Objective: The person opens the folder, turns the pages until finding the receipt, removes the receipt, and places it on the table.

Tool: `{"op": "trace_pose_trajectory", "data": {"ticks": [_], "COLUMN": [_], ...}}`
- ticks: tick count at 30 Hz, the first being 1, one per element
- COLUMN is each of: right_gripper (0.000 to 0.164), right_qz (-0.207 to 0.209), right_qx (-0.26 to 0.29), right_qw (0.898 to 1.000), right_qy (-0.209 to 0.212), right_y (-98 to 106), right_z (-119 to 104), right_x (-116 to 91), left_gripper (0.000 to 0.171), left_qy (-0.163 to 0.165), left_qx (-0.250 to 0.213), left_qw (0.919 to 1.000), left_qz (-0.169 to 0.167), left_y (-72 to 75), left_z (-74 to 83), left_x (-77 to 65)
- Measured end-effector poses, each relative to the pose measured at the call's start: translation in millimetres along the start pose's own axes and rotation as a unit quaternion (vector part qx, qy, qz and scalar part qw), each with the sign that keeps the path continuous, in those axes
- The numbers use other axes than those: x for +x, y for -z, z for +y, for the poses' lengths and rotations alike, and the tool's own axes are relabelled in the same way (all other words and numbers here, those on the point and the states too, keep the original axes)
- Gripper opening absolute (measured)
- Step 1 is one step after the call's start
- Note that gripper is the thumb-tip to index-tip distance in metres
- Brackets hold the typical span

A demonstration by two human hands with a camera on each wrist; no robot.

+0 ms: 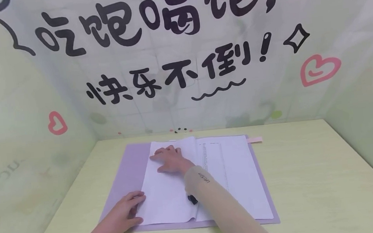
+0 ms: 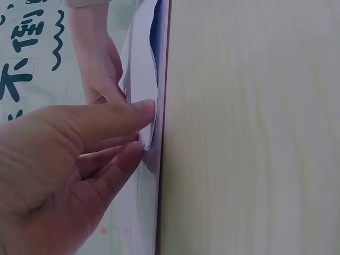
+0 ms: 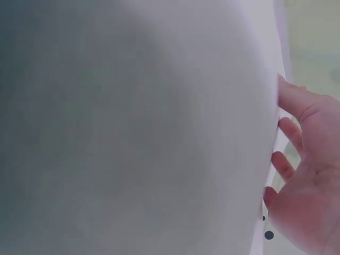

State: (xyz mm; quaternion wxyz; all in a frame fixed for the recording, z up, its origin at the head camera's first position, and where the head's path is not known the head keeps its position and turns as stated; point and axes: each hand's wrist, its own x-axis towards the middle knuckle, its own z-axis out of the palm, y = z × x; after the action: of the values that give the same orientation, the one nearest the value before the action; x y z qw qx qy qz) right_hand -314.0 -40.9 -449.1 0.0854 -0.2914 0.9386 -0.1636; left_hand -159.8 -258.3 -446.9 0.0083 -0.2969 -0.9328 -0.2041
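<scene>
A light purple folder (image 1: pixel 120 179) lies spread on the table, holding white sheets. On its left half is a white page (image 1: pixel 168 204) whose visible side looks blank; its edge near the spine curls up. My right hand (image 1: pixel 170 160) presses on the upper part of this page with spread fingers. At the page's lower left edge, my left hand (image 1: pixel 128 214) touches the paper with thumb and fingertips apart. The left wrist view shows the left thumb (image 2: pixel 143 109) against the paper edge. A printed page (image 1: pixel 239 179) lies on the right half, partly covered by the right forearm.
The pale wooden table (image 1: pixel 314 179) extends on both sides of the folder. A pink tab (image 1: pixel 255 139) sticks out at the folder's upper right. Behind stands a curtain-like wall (image 1: pixel 172 114) with black lettering and pink hearts. A small black object (image 1: pixel 192 199) shows beneath the right sleeve.
</scene>
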Motion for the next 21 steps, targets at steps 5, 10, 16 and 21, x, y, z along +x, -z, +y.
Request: {"op": "trace_pose_trajectory", "data": {"ticks": [5,10,16,21], "right_gripper": [0.054,0.055,0.055,0.055], "right_qz": [-0.023,-0.042,-0.046,-0.046], "right_qx": [-0.012,-0.019,-0.035,-0.028], "right_qw": [1.0,0.999,0.998,0.999], "right_qy": [-0.006,-0.009,-0.004,-0.002], "right_y": [2.3,3.9,3.7,3.6], "right_z": [-2.5,-1.2,2.9,3.0], "right_x": [-2.1,-2.1,1.3,2.0], "left_gripper": [0.056,0.055,0.054,0.054], "left_qy": [-0.004,-0.006,0.005,0.01], "left_qx": [-0.041,-0.019,0.038,0.023], "left_qw": [0.9991,0.9998,0.9992,0.9995], "left_qz": [-0.009,-0.001,-0.013,-0.019], "left_y": [0.7,0.5,1.9,3.5], "left_z": [0.7,3.5,12.1,9.8], "left_x": [-0.9,-1.0,2.9,3.1]}}
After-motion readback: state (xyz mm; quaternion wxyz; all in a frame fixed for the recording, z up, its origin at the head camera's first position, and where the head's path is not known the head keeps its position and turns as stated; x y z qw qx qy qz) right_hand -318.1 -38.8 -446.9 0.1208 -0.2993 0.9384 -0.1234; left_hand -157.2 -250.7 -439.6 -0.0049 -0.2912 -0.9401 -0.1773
